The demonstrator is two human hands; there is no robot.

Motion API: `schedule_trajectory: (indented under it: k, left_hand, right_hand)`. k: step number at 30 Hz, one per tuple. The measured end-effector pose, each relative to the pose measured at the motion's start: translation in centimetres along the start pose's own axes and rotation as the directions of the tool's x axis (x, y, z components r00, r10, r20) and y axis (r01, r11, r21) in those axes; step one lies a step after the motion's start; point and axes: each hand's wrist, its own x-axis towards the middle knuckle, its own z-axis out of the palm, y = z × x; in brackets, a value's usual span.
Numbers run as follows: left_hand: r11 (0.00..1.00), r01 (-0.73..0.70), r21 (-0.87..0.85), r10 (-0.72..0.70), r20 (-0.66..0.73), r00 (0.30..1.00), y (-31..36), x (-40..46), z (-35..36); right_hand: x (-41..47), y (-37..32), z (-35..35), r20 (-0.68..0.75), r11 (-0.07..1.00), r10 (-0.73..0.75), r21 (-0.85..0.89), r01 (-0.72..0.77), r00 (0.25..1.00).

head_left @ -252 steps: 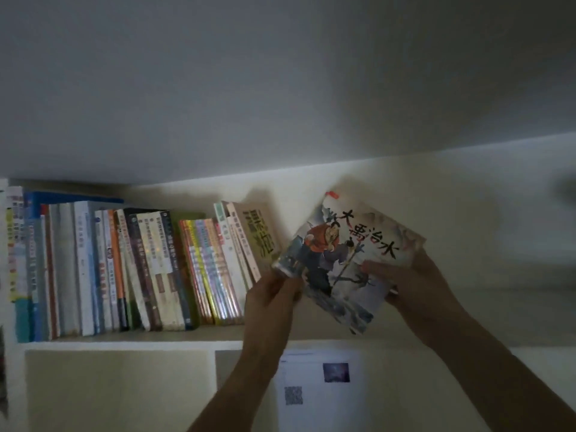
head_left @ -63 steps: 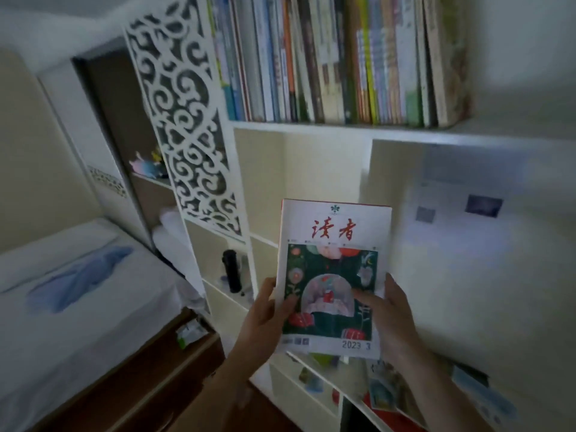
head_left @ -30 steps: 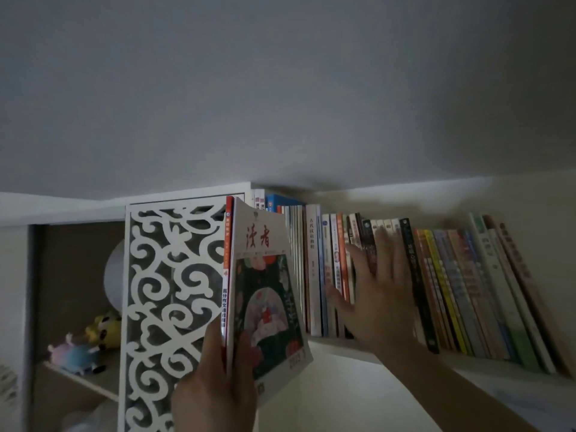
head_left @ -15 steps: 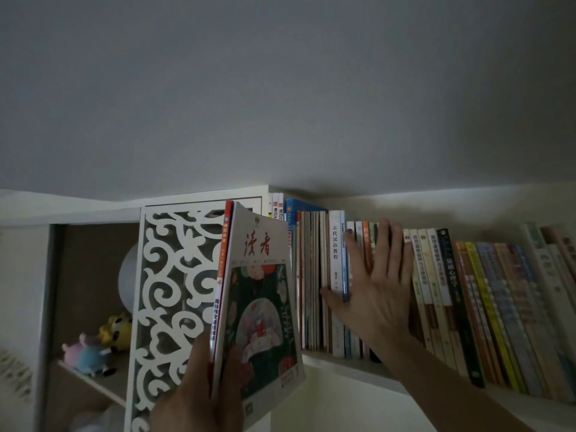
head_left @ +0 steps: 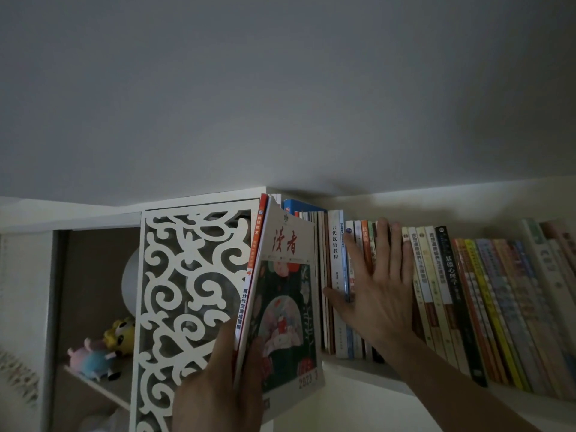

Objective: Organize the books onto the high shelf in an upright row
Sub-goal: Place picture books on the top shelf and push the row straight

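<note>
Fingers [head_left: 385,244] of our right hand [head_left: 378,294] are lying straight and spread, pressing flat against the spines of the books [head_left: 436,294] standing in a row on the shelf [head_left: 358,367]; the thumb is reaching left to the pale spines near the row's left end. This hand is gripping nothing. Our left hand [head_left: 218,388] is curling round the lower edge of a magazine [head_left: 286,307] with a red-spined book [head_left: 254,275] held behind it, thumb on the spine side and fingertips on the dark green cover. We are holding the pair upright, slightly tilted, at the shelf's left end, in front of the leftmost books and overlapping the shelf's front edge. Just left of it a white fretwork panel [head_left: 190,307] is standing. Left again, plush toys [head_left: 103,350] are sitting in an open compartment. At the row's right end the books are leaning left.
</note>
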Motion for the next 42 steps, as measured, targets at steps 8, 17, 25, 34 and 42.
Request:
schedule_trajectory:
  k: [8, 17, 25, 34, 42]
  left_hand:
    - [0.994, -0.042, -0.103, 0.048, 0.054, 0.997, 0.0, 0.1, 0.7]
    - [0.992, 0.001, -0.123, 0.005, 0.048, 0.999, 0.2, 0.3, 0.7]
    - [0.988, -0.085, -0.127, 0.099, 0.102, 0.990, 0.7, 1.2, 1.2]
    - [0.991, -0.071, -0.109, 0.086, 0.131, 0.988, 0.6, 1.5, 2.2]
    - [0.987, -0.053, -0.150, 0.077, 0.156, 0.985, 0.7, 1.3, 1.9]
  right_hand:
    - [0.0, 0.5, 0.2, -0.019, 1.000, -0.018, 0.025, 0.019, 1.000]
    - [-0.2, 0.5, -0.6, -0.017, 0.999, 0.024, 0.032, -0.023, 1.000]
    - [-0.1, 0.3, -0.8, -0.054, 0.999, 0.048, 0.024, -0.047, 0.997]
    - [-0.6, 1.1, -0.4, -0.053, 0.999, -0.030, 0.027, 0.031, 0.998]
    - [-0.6, 1.0, -0.3, -0.057, 0.999, -0.022, 0.029, 0.024, 0.998]
